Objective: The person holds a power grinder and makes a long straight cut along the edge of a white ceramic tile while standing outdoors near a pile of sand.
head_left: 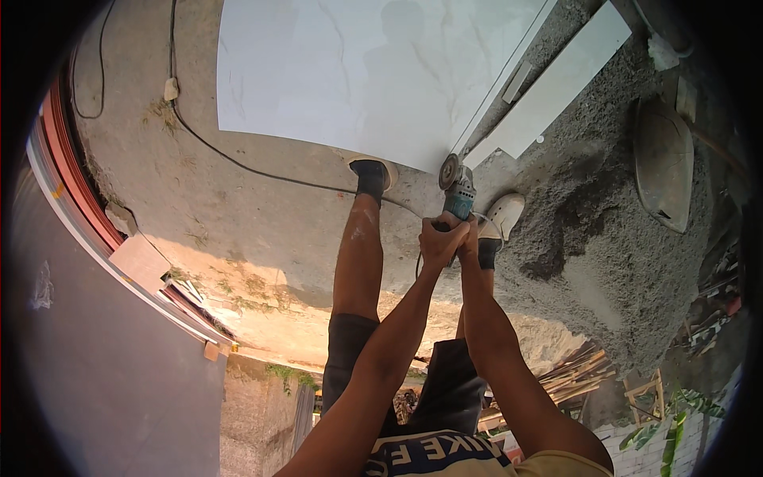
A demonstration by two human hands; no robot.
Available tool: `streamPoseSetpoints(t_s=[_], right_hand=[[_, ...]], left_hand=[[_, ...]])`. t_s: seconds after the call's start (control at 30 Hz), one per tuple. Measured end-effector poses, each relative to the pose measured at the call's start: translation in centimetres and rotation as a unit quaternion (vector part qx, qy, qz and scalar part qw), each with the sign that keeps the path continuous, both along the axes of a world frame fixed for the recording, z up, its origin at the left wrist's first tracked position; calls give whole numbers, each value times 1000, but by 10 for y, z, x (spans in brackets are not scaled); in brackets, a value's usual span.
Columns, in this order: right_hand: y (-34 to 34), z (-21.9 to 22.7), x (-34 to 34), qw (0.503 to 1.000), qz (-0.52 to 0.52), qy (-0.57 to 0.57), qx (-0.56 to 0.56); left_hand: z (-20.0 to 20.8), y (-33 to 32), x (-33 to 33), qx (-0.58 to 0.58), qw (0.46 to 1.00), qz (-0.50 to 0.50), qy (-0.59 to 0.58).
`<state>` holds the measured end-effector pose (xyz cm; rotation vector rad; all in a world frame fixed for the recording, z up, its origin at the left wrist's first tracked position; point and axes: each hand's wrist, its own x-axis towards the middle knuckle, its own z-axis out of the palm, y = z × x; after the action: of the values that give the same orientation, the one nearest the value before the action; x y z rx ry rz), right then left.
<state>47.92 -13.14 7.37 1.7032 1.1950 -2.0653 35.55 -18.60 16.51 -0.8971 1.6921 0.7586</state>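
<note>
Both my hands grip a teal and grey angle grinder (pixel 459 200) between my feet. Closed round its rear handle is my left hand (pixel 435 242), with my right hand (pixel 468 235) pressed close beside it on the body. The grinder's round disc (pixel 450 170) is at the near right corner of a large, glossy white slab (pixel 318 79) with faint veins, at the end of a thin dark line. Whether the disc touches the slab I cannot tell. A narrower white strip (pixel 556 83) lies to the slab's right.
A black cord (pixel 262 172) with a pale connector (pixel 171 89) crosses the concrete floor (pixel 262 207) at left. My shoes (pixel 509 211) stand either side of the grinder. On the right, a grey shovel-like blade (pixel 666 171) rests by a heap of grey sand (pixel 628 286).
</note>
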Motion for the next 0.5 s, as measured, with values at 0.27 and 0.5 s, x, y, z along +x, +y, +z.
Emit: streamPoseSetpoints(t_s=[0.27, 0.5], right_hand=[[5, 8, -13, 994, -99, -6, -53], [28, -21, 32, 976, -127, 108, -144]], left_hand=[[1, 3, -5, 2, 1000, 2, -3], [8, 24, -14, 26, 999, 16, -16]])
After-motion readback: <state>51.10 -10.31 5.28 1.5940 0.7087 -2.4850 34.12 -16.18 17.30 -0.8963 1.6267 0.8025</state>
